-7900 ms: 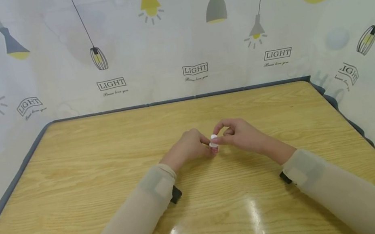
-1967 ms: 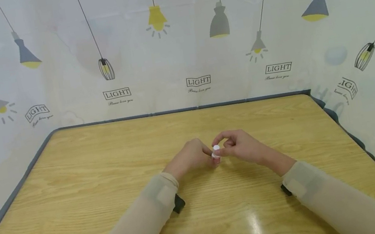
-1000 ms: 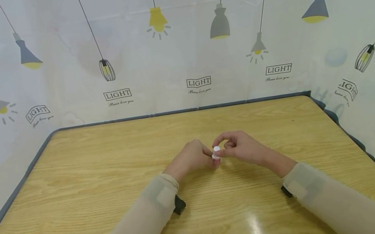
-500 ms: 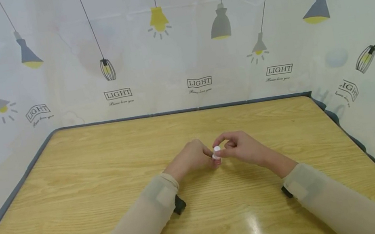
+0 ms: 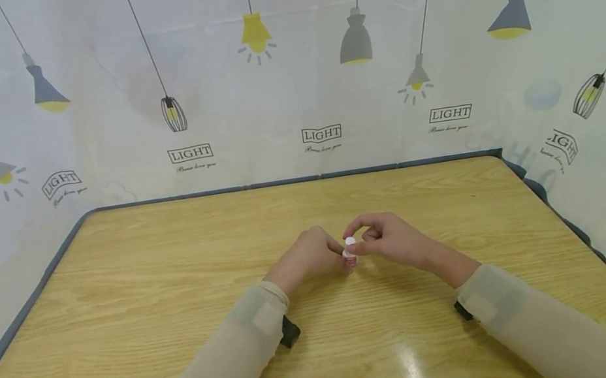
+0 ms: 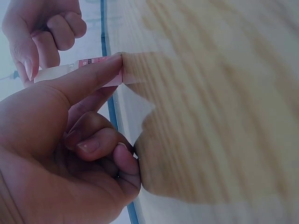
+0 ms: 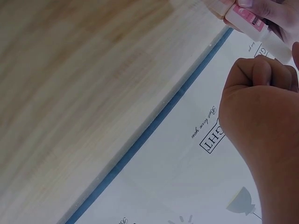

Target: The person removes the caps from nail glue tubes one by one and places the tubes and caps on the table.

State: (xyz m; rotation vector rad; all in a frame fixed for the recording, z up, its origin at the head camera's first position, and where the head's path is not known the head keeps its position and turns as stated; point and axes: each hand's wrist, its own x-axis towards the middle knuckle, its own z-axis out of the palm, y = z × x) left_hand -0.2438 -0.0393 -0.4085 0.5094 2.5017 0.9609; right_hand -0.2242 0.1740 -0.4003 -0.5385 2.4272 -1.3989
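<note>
A small bottle (image 5: 351, 261) with a pink-and-white label stands upright on the table, near its middle. My left hand (image 5: 310, 254) pinches the bottle's body low down between thumb and finger; its other fingers curl in and rest against the tabletop in the left wrist view. The white cap (image 5: 350, 242) sits at the bottle's top, with the thumb and index finger of my right hand (image 5: 392, 234) on either side of it. The right hand's remaining fingers are folded into the palm. In the right wrist view the label (image 7: 251, 17) faces the camera, and the right fingertips are cut off by the frame edge.
The wood-grain table (image 5: 181, 248) has a dark blue edge strip (image 5: 278, 183) along its back and sides. Behind it hangs a pale backdrop (image 5: 242, 106) printed with lamps and lettering. Black wrist devices (image 5: 289, 332) show under both sleeves.
Since the earliest frame the head view has tilted up, so table and hands appear lower. Both hands keep the same hold on bottle and cap, and the bottle stays in place.
</note>
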